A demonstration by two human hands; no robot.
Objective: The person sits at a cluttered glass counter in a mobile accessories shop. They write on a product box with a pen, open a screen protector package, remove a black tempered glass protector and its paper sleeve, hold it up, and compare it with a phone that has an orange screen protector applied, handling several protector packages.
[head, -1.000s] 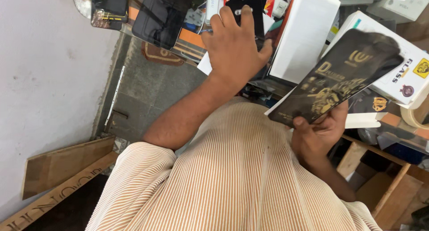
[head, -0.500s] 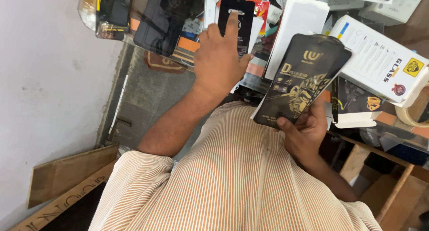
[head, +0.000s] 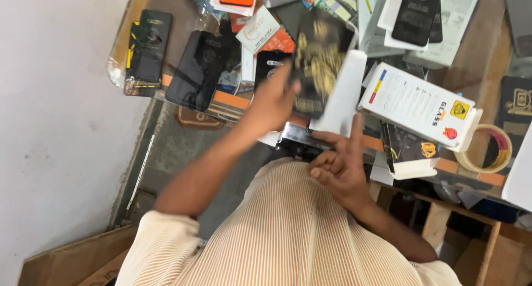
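Holding a blurred black-and-gold flat packet (head: 317,64), left hand (head: 272,100) grips its edge.

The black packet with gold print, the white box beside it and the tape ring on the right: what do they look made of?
Black packet, in the left hand: likely glossy printed card or plastic film, since the gold print shines; motion blur leaves it open. White box: matte printed cardboard, with crisp folded edges. Tape ring: tan adhesive tape on a card core, slightly translucent with a dull sheen.

Tape roll (head: 491,148) right of box (head: 418,103)
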